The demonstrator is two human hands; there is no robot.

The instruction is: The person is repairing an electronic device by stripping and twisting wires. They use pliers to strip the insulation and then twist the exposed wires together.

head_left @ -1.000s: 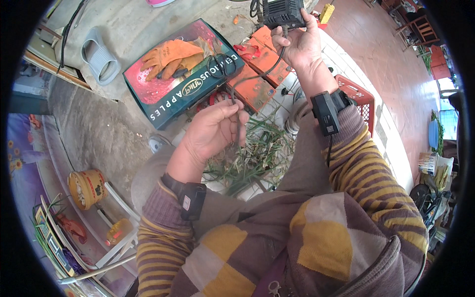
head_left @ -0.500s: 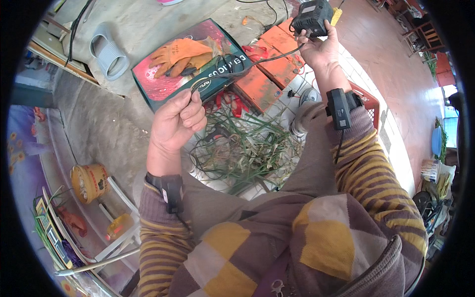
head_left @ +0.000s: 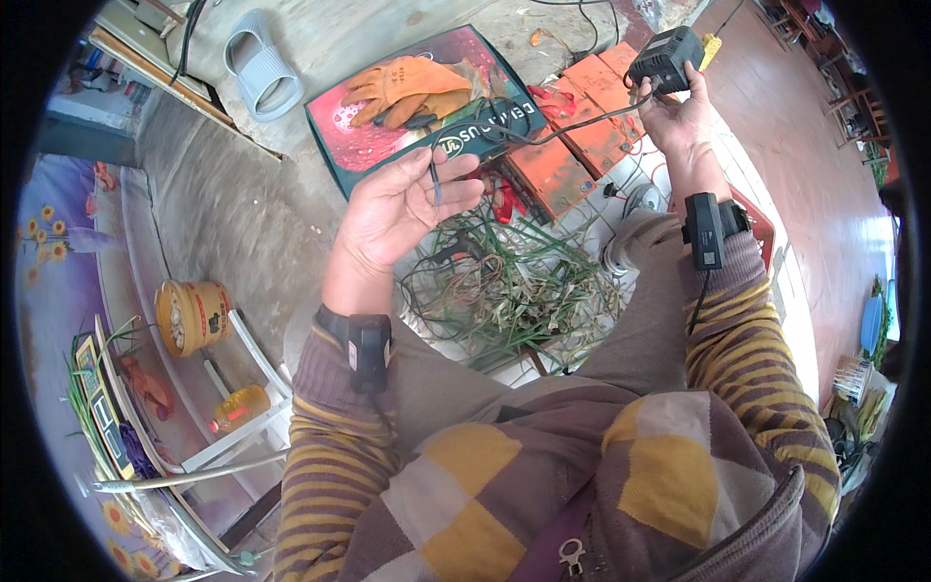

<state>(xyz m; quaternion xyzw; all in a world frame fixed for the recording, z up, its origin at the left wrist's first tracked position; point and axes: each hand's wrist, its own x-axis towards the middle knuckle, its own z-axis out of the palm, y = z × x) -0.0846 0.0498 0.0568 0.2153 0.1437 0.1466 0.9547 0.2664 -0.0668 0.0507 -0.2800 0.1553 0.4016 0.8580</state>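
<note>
Between the thumb and forefinger of my left hand [head_left: 400, 209] is the end of a thin black cable [head_left: 572, 126]; its other fingers are loosely spread, and a short bluish wire end hangs in front of them. The cable runs across to a black, ribbed charger box [head_left: 667, 60], which my right hand [head_left: 681, 121] holds up at the far right, thumb and fingers around its lower side. Beneath the cable lie worn orange battery-like blocks [head_left: 548, 175] with red straps. Beside them, a dark green carton [head_left: 339, 165] with a red printed top carries orange work gloves [head_left: 402, 87].
Green leaves and stalks [head_left: 524, 301] lie heaped between my legs, with a dark tool and wires among them. A grey slipper [head_left: 262, 68] is at the far left. Nearer stand a yellow bucket [head_left: 199, 315] and a white frame beside a bottle of yellow liquid [head_left: 240, 407].
My left hand's fingers have uncurled, still pinching the cable, and the bluish wire end now shows. The whole view has shifted, so things appear farther right. My right hand still holds the charger.
</note>
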